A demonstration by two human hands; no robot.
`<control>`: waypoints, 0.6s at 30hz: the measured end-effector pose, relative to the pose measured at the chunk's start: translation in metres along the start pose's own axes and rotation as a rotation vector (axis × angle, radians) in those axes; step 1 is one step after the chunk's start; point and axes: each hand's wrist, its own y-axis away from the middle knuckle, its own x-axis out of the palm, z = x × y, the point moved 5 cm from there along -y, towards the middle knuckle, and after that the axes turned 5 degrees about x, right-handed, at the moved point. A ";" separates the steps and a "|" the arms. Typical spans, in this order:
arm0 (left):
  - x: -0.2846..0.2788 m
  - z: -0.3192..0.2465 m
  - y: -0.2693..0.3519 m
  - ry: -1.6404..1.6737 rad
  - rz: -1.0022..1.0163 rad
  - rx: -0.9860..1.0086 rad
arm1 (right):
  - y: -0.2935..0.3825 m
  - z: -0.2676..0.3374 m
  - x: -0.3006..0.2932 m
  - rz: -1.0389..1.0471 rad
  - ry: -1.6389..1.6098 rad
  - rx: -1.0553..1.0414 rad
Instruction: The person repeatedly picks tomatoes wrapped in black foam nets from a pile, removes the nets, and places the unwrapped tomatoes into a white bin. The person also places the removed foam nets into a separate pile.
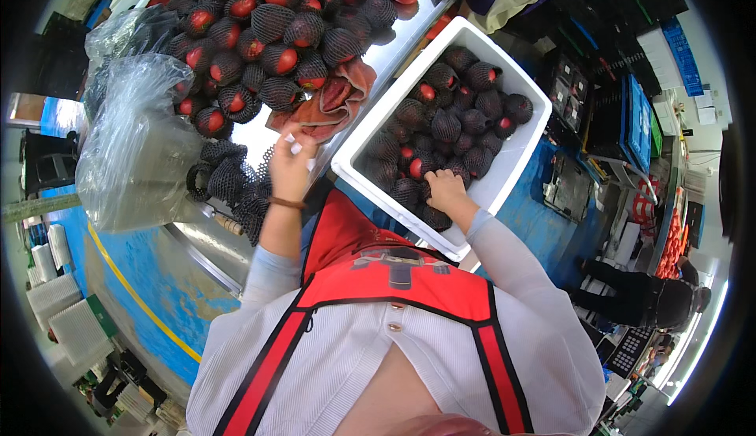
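Note:
My right hand (447,192) is inside a white foam box (522,167), with its fingers curled down among red round fruits in black foam nets (446,126). The fruit hides its fingertips, so a grip cannot be made out. Above the metal table's near edge, my left hand (289,167) is raised with bent fingers and slightly blurred. Small white pieces (295,148) show at its fingers; whether they are held or stuck on is unclear. Just beyond that hand lies a reddish-brown cloth (336,102). Loose black foam nets (227,179) lie left of it.
A large heap of netted red fruit (274,23) covers the table (245,138). A clear plastic bag (139,141) hangs at the table's left side. Stacked crates (632,117) stand right of the box. Another person (655,297) is at the far right.

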 end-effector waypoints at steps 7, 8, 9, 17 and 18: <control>0.087 -0.020 0.070 -0.028 0.479 0.074 | -0.008 0.000 -0.005 -0.021 -0.041 0.096; 0.091 -0.024 0.071 -0.012 0.501 0.074 | -0.007 -0.010 -0.013 -0.043 -0.138 0.119; 0.095 -0.027 0.073 0.004 0.520 0.072 | 0.001 -0.019 -0.030 -0.086 -0.209 0.162; 0.146 -0.101 0.103 -0.172 0.716 0.563 | 0.067 -0.033 -0.108 -0.368 -1.496 0.021; 0.152 -0.111 0.106 -0.156 0.691 0.635 | 0.079 -0.023 -0.119 -0.395 -1.544 -0.002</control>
